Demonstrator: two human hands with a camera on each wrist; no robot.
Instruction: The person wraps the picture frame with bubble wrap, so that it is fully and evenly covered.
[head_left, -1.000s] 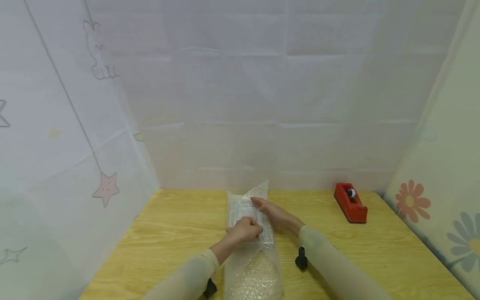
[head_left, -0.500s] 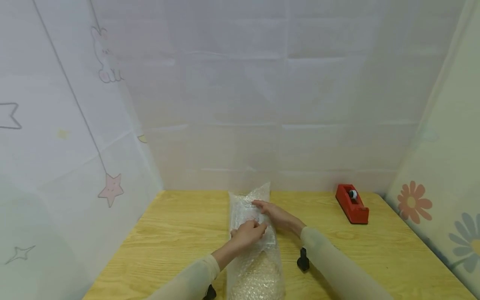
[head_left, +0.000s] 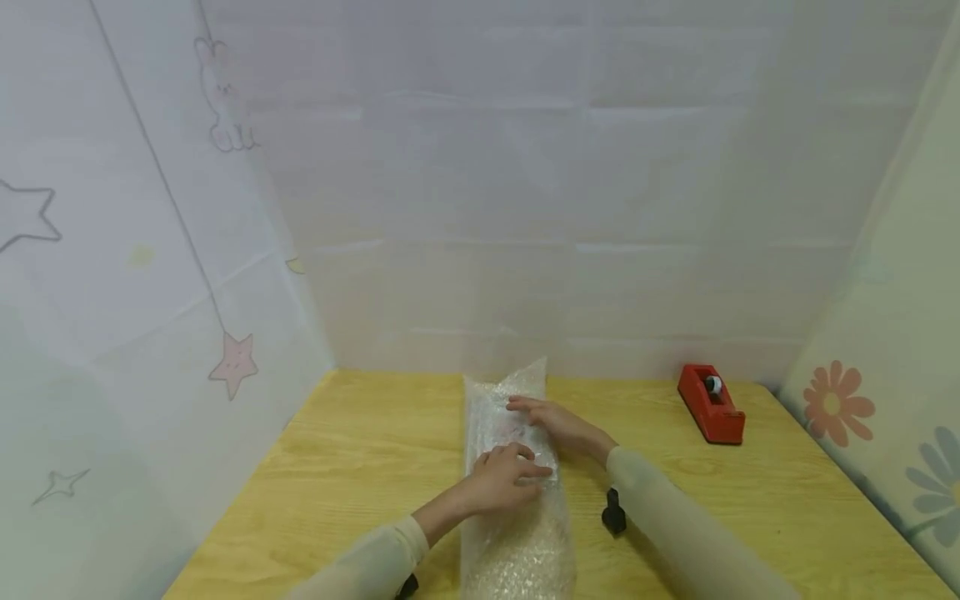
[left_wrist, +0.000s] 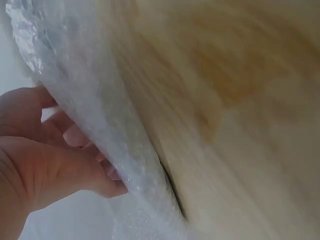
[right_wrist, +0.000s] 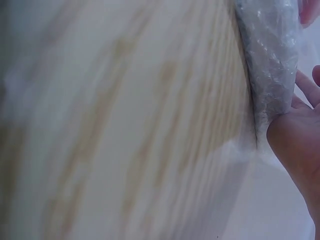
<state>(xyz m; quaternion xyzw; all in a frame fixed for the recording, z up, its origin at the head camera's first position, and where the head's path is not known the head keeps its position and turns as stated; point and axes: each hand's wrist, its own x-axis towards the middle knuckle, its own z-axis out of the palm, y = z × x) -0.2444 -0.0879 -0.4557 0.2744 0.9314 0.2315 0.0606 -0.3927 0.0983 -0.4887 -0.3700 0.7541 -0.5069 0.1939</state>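
Observation:
A long strip of clear bubble wrap (head_left: 517, 550) runs from the table's front towards its back. A pale rectangular shape (head_left: 491, 417) shows through its far part; its kind cannot be told. My left hand (head_left: 498, 485) lies over the middle of the wrap with its fingers spread. In the left wrist view, the left hand (left_wrist: 45, 160) is at the side of the bubble wrap (left_wrist: 120, 125). Farther back, my right hand (head_left: 562, 429) rests along the strip's right edge, fingers extended across it. The right wrist view has the right hand (right_wrist: 300, 145) against the wrapped edge (right_wrist: 272, 60).
A red tape dispenser (head_left: 712, 404) with a small roll of tape stands at the back right of the yellow wood-grain table (head_left: 360, 450). Pale sheets hang behind and at both sides, printed with a pink star (head_left: 234, 364) and flowers (head_left: 832, 402).
My left hand's fingers were curled and close together over the wrap; now they are spread, and the hand is slightly nearer the front. The right hand stays at the right edge.

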